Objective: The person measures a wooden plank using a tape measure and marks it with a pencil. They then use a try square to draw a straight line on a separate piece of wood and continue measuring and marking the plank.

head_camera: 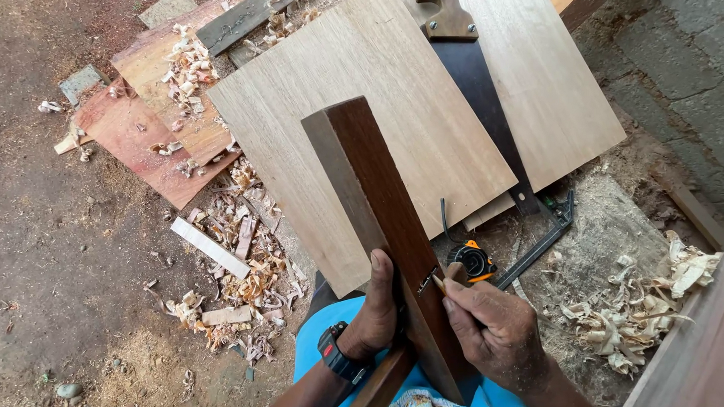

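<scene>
The left hand [375,311] wraps the left edge of a dark plank [383,219], fingers closed round it, thumb lying up its face. The plank stands tilted, near end at the lap, far end over a pale board [359,115]. The right hand [495,327] pinches a pencil [439,284], tip on the plank's right edge. Just right lie a tape measure [474,261] and a metal square [540,245]; a saw [470,71] lies farther off. Shavings [236,264] crowd the ground to the left; bare dirt opens beyond.

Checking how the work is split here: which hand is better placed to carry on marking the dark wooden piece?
Right hand: it holds the pencil tip on the dark wooden piece, while the left hand grips and steadies it.
</scene>
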